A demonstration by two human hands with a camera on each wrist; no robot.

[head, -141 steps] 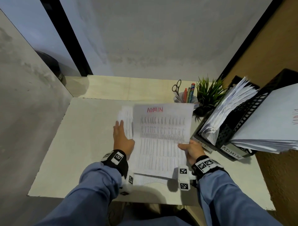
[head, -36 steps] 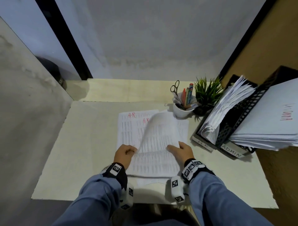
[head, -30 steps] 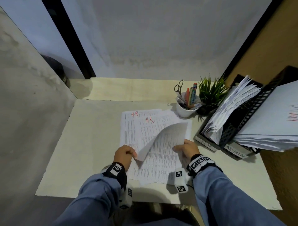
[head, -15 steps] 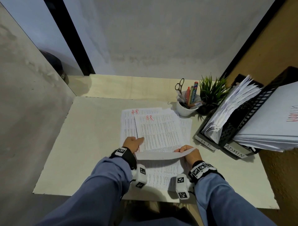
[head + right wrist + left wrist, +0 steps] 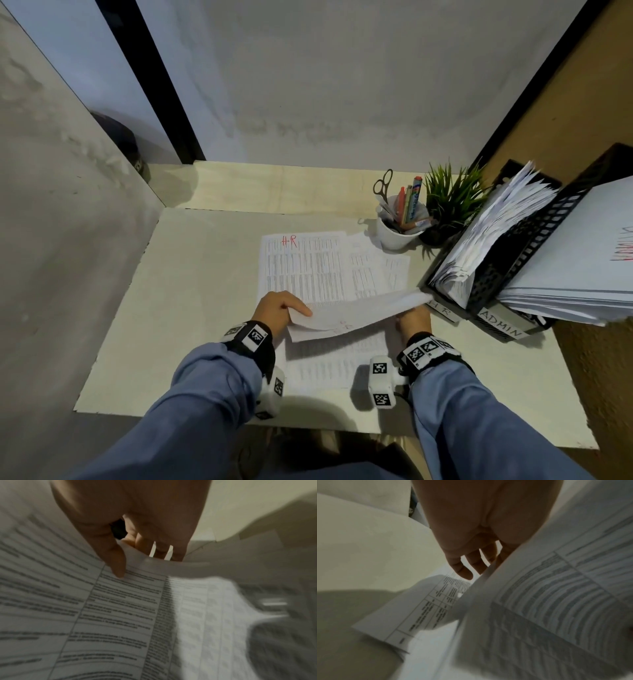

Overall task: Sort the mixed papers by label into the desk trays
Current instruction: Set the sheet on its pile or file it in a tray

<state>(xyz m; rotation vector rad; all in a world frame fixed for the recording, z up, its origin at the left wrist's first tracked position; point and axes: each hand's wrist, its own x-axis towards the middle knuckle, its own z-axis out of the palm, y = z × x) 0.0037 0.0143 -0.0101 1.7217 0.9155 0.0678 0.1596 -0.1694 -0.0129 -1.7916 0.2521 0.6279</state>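
While both hands [image 5: 346, 317] pinch the lifted sheet [image 5: 356, 313], pen cup [image 5: 397, 233], plant [image 5: 448, 202], perhaps touching.

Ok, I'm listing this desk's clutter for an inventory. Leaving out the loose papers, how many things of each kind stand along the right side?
Trays: 2, labelled HR and ADMIN
Cup of pens and scissors: 1
Plant: 1
Total: 4
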